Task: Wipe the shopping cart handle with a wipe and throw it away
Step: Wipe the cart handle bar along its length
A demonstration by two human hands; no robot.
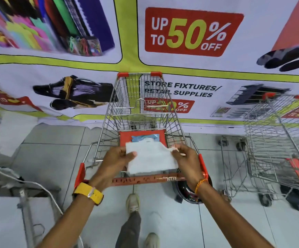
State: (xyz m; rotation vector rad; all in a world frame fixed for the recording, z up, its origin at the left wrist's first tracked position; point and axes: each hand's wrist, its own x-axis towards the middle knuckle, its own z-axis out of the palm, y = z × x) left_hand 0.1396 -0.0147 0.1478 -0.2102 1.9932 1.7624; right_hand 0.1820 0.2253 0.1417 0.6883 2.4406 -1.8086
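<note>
A white wipe (151,158) is stretched flat between both hands, just above the cart's worn orange handle (145,180). My left hand (114,161) pinches its left edge, thumb on top. My right hand (185,159) pinches the upper right corner. The wire shopping cart (139,111) stands straight ahead with its nose against a printed banner. A blue wipe packet (145,138) lies on the red child-seat flap behind the wipe.
A second wire cart (277,149) stands to the right. A black round bin (188,192) sits on the floor under my right wrist. A white cabinet with a cable (20,179) is at the left. My feet (133,203) are on grey tiles.
</note>
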